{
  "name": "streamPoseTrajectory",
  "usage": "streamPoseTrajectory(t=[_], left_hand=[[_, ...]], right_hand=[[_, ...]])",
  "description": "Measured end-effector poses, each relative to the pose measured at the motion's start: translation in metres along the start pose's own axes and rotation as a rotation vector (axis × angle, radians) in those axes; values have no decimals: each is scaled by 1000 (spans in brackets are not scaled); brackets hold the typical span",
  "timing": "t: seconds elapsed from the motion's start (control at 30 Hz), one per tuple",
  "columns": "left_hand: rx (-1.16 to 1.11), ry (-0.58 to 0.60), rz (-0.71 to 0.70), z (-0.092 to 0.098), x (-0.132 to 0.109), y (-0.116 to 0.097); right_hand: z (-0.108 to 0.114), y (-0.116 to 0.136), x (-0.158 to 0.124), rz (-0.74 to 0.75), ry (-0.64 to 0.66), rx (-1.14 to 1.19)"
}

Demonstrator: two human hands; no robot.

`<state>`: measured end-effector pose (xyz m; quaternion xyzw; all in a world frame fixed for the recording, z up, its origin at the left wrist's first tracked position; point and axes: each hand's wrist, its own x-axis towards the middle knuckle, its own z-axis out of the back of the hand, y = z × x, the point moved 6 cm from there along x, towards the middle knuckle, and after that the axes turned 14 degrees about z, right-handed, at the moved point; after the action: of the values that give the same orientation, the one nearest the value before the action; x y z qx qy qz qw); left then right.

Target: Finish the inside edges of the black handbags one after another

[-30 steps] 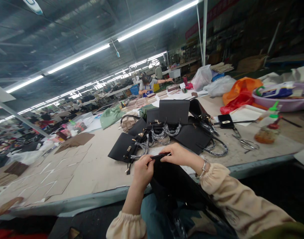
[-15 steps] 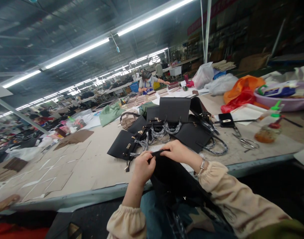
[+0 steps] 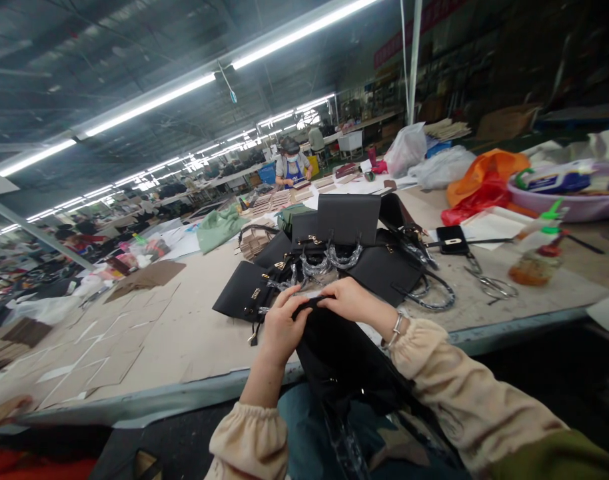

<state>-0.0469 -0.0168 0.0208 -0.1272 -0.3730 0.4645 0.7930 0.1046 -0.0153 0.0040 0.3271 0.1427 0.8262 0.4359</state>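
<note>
A black handbag (image 3: 342, 357) hangs over my lap in front of the table edge, its upper rim pinched between my two hands. My left hand (image 3: 283, 325) grips the rim on the left, thumb and fingers closed on it. Close beside it, my right hand (image 3: 349, 300) closes on the same rim from the right. The bag's lower part, with plastic-wrapped straps, lies on my legs in shadow. Just beyond my hands sits a pile of black handbags (image 3: 348, 219) with plastic-wrapped handles. One small black bag (image 3: 239, 291) with gold fittings lies nearest my left hand.
Flat brown pieces (image 3: 117, 369) cover the table's left side. To the right lie a phone (image 3: 453, 240), scissors (image 3: 492, 285), a glue bottle (image 3: 534, 263) and a purple basin (image 3: 569, 205). A co-worker (image 3: 291, 167) works across the table. Another person's hand (image 3: 9, 410) shows at lower left.
My left hand's fingers have shifted up and extended along the bag's rim. My right hand stays on the rim. The co-worker across the table has drawn an outstretched arm in.
</note>
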Motion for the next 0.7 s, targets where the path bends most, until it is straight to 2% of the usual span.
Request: streamPoseTrajectory(t=[0.43, 0.7], left_hand=[[79, 96, -30, -7, 6, 1], [64, 99, 10, -7, 9, 1]], right_hand=[[0, -5, 2, -24, 0, 40], [-2, -8, 2, -34, 8, 86]])
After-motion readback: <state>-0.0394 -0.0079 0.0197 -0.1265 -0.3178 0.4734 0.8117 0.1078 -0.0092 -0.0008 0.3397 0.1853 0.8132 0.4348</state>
